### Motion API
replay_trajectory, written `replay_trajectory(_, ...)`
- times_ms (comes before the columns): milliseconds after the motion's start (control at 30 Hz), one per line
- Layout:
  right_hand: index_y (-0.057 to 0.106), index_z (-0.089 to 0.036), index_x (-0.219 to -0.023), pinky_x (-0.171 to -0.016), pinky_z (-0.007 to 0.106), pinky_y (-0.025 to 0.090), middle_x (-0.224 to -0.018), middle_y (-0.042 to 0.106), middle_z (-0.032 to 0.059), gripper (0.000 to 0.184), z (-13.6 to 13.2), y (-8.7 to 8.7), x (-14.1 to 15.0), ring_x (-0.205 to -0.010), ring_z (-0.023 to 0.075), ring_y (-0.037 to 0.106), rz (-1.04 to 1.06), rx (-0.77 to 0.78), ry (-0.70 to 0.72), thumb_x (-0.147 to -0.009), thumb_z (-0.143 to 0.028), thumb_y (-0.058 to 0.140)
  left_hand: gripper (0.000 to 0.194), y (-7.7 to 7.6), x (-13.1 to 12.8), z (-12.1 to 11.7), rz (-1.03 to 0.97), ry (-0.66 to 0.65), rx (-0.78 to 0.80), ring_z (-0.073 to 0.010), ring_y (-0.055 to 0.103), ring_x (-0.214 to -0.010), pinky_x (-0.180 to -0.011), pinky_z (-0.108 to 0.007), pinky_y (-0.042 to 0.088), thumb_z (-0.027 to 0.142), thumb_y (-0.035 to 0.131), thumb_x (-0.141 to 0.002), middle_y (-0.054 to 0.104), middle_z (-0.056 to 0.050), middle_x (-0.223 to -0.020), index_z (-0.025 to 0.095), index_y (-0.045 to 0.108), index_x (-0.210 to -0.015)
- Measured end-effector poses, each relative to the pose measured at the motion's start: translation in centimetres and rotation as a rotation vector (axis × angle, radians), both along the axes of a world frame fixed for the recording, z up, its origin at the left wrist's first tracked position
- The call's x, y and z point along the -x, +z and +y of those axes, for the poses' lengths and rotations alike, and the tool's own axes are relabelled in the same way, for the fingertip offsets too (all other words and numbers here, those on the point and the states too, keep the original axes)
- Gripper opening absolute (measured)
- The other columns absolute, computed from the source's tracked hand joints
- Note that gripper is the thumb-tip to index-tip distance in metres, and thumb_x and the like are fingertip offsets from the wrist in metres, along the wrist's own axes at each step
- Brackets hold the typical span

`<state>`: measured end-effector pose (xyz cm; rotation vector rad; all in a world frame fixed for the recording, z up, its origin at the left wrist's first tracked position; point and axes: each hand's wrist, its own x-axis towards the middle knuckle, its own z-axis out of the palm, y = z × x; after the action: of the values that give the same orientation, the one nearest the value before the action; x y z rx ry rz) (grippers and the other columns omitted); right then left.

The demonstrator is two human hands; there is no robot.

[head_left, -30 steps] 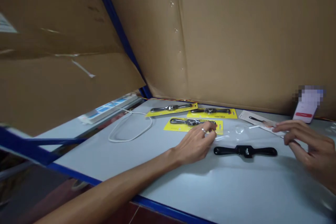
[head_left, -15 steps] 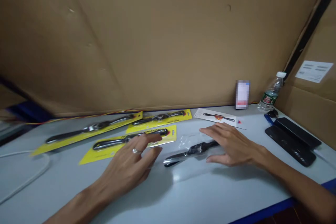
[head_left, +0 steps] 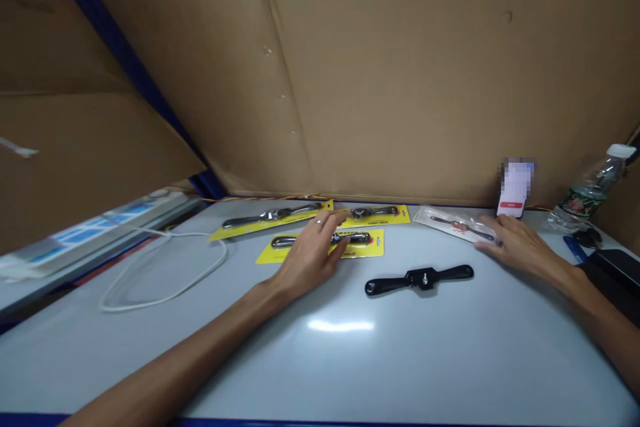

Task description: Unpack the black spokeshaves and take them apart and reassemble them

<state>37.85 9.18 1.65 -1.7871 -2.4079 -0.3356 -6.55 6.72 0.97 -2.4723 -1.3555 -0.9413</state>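
A black spokeshave (head_left: 420, 279) lies bare on the grey table, between and in front of my hands. My left hand (head_left: 313, 247), with a ring on one finger, hovers over a carded spokeshave on a yellow backing (head_left: 270, 255) and partly hides it. Its fingers are apart and hold nothing. My right hand (head_left: 515, 243) is at the right end of a white card picturing a spokeshave (head_left: 447, 224). The thumb and fingers are spread around that end; whether they touch it is unclear. Two more yellow-carded spokeshaves (head_left: 270, 215) (head_left: 373, 215) lie behind.
A phone (head_left: 515, 187) leans on the cardboard wall (head_left: 400, 80). A plastic bottle (head_left: 583, 197) stands at the back right, with dark objects (head_left: 613, 280) in front of it. At left are a white cable (head_left: 165, 307) and a power strip (head_left: 100, 233).
My right hand has left the black spokeshave and moved back to the white card. Clear plastic around the spokeshave no longer shows. The view has turned left.
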Motion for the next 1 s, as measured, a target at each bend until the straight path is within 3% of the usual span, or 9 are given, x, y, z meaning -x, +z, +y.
replay_trajectory(100,0.06,-0.022,-0.138,-0.086,0.045,0.051,-0.115,0.064,0.0175,0.059,0.4,-1.1,-0.7,-0.106,0.0355,0.062,0.006,0.046,-0.004,-0.095,-0.06,0.044,0.037,0.6,1.1,0.7,0.062,-0.019,0.104,-0.0291,0.058,-0.114,-0.097,-0.047,0.049,0.031,0.046,-0.1,0.06,-0.011,-0.124,0.024,0.044,-0.137)
replay_trajectory(200,0.064,-0.024,-0.13,-0.086,0.047,0.052,-0.111,0.065,0.0161,0.06,1.3,-2.2,-1.9,-0.104,0.0364,0.063,0.099,0.053,0.016,-0.093,-0.065,0.043,0.05,1.6,2.6,1.3,0.18,-0.015,0.259,-0.0318,0.052,-0.127,-0.107,-0.05,0.042,0.04,0.054,-0.097,0.056,-0.013,-0.137,0.024,0.041,-0.143)
replay_trajectory(367,0.07,-0.028,-0.115,-0.076,0.05,0.05,-0.103,0.068,0.0193,0.052,3.5,-4.2,-3.8,-0.096,0.0423,0.065,0.233,-0.038,0.034,-0.085,-0.068,0.054,0.056,2.6,5.5,2.3,0.299,0.057,0.578,-0.033,0.056,-0.12,-0.103,-0.046,0.044,0.044,0.069,-0.084,0.059,-0.015,-0.134,0.018,0.054,-0.132)
replay_trajectory(567,0.067,-0.024,-0.11,-0.076,0.053,0.05,-0.107,0.068,0.0215,0.057,3.9,-4.8,-4.2,-0.099,0.0459,0.065,0.23,-0.083,0.045,-0.082,-0.072,0.052,0.055,3.0,6.3,2.3,0.291,0.063,0.612,-0.0301,0.058,-0.116,-0.099,-0.042,0.045,0.04,0.07,-0.081,0.06,-0.013,-0.132,0.019,0.056,-0.13)
replay_trajectory(833,0.063,-0.025,-0.091,-0.069,0.048,0.048,-0.099,0.07,0.0215,0.04,2.8,-3.5,-2.7,-0.092,0.0405,0.066,0.287,-0.059,0.007,-0.085,-0.064,0.056,0.045,3.4,5.7,1.9,0.299,0.063,0.6,-0.0292,0.058,-0.111,-0.096,-0.039,0.045,0.034,0.069,-0.08,0.062,-0.013,-0.124,0.018,0.06,-0.12)
replay_trajectory(1000,0.061,-0.019,-0.1,-0.073,0.047,0.048,-0.105,0.069,0.0242,0.041,1.8,-2.4,-1.5,-0.095,0.041,0.066,0.207,-0.132,-0.084,-0.09,-0.058,0.052,0.04,3.3,5.7,1.8,0.29,0.035,0.578,-0.0266,0.059,-0.101,-0.088,-0.038,0.047,0.035,0.068,-0.078,0.063,-0.011,-0.115,0.019,0.059,-0.114)
